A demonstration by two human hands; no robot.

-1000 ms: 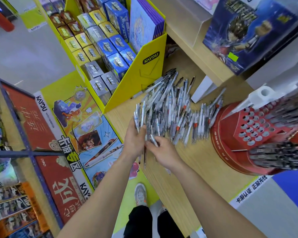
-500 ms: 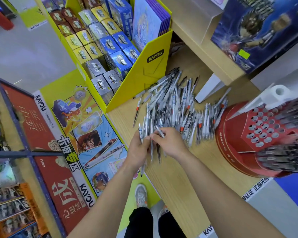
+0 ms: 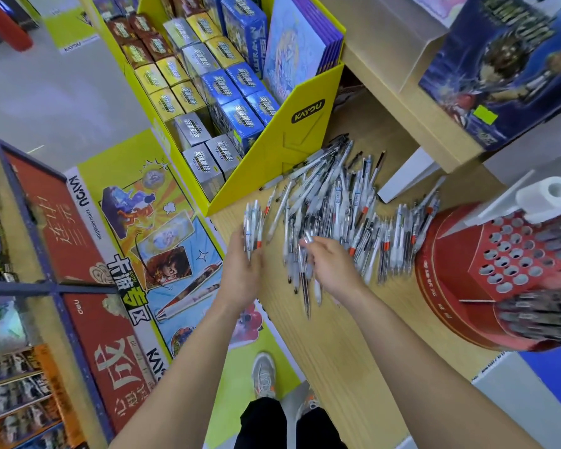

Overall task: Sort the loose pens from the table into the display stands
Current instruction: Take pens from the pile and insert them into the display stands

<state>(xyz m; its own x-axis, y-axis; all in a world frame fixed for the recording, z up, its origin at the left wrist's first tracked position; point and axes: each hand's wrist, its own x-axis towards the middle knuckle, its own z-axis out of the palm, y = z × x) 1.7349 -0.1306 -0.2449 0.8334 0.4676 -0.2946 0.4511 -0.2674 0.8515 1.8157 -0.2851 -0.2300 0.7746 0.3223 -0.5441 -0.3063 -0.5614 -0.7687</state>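
Red display stand [image 3: 447, 280] is cut off at the frame's right edge. The pens already slotted in it are a dark blur, so no count is possible. Its white top piece [image 3: 544, 192] is only partly in view. Left hand [image 3: 240, 273] shows its back, so the fingertips are hidden. The right hand [image 3: 332, 264] covers part of what lies under it.

Left hand is clenched round a bundle of pens [image 3: 252, 226], held upright with the ends sticking out above the fist. Right hand has curled fingers and pinches one pen [image 3: 307, 238] near its pale end. A few more pens point down below that hand, but I cannot tell if they are gripped or just lying on the counter [image 3: 337, 351]. The hands are near each other, not touching.

The pile of loose pens [image 3: 331, 202] is spread on the counter just beyond both hands, mostly white and clear barrels with black or orange bits, all overlapping. The stand is to the right of the right hand, with rows of empty holes [image 3: 506, 254] facing the pile. The yellow card box [image 3: 292, 150], holding small packs, stands beyond the left hand, and the pile's far edge touches it. A wooden shelf [image 3: 402, 92] overhangs the pile's far side, with a blue box [image 3: 506, 59] on it. Below the arms, a shoe [image 3: 263, 371] is on the floor.
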